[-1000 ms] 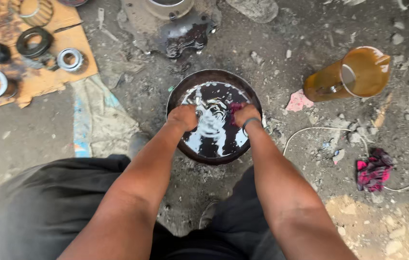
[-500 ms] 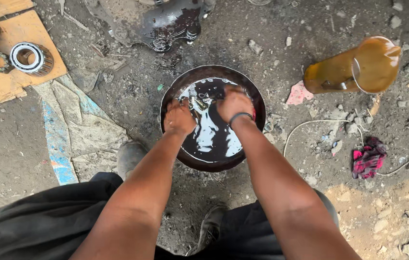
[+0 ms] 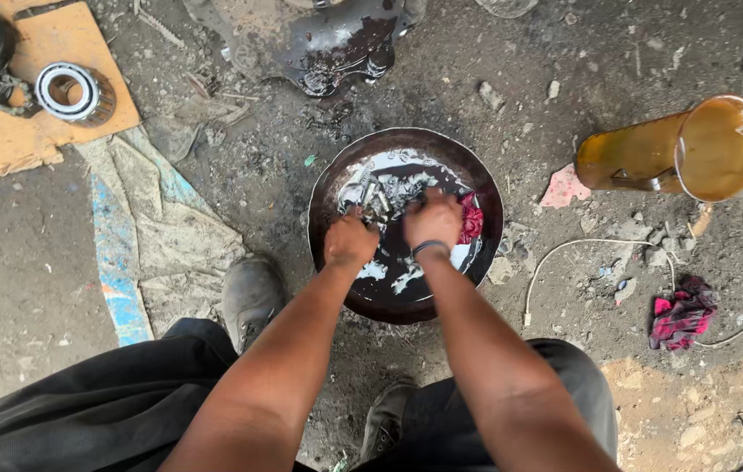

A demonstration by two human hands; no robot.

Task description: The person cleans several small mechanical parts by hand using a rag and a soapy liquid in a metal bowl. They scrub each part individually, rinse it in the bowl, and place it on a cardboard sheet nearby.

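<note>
Both hands work inside a round dark metal basin (image 3: 327,188) that sits on the dirt ground at the centre of the view, holding a shallow pool of black oily liquid. The left hand (image 3: 350,239) is curled in a fist at about 8 o'clock within the basin, closed on a small shiny metal part (image 3: 374,199) that pokes out just above the knuckles. The right hand (image 3: 432,220), with a dark band at the wrist, is also closed, pressing down at the middle of the basin right beside the left; what it grips is hidden under the fingers. A red rag (image 3: 471,218) lies in the liquid touching the right hand, at 3 o'clock of it.

Outside the basin, an amber plastic jug (image 3: 660,156) lies on its side at 2 o'clock, well apart. A red checked cloth (image 3: 682,315) rests on the ground at 4 o'clock. A greasy dark machine casting (image 3: 336,44) lies at 12 o'clock. At 10 o'clock a roller bearing (image 3: 74,91) sits on a piece of cardboard (image 3: 4,144). A dusty black shoe (image 3: 251,290) stands just beside the basin at 8 o'clock
</note>
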